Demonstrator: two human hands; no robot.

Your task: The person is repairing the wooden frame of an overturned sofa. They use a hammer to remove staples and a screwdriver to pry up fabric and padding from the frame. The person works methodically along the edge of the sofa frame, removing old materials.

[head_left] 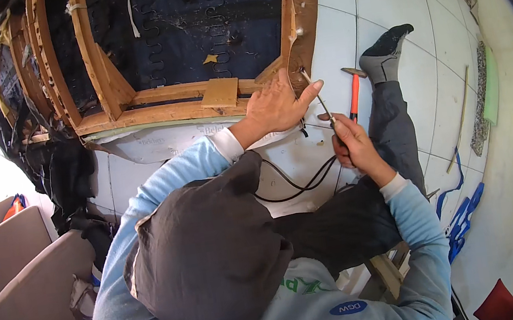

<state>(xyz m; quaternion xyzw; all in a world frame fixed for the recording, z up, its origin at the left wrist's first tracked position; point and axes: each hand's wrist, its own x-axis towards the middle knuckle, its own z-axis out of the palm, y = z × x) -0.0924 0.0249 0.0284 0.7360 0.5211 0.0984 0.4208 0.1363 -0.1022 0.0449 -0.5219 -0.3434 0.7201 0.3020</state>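
An upturned wooden sofa frame [159,111] with dark fabric and zigzag springs lies on the tiled floor in front of me. My left hand [278,105] rests flat against the frame's right corner post [298,25], fingers spread. My right hand [351,144] grips the handle of a thin metal tool [319,96], a screwdriver-like shaft whose tip points up at the corner near my left thumb. A hammer with an orange handle [354,92] lies on the tiles just right of the tool.
My outstretched leg in grey trousers ends in a grey sock [385,52]. Black cables [298,183] loop on white sheeting. Blue straps [461,214], a long stick [462,120], a green foam strip [490,87] and beige cushions [18,269] lie around.
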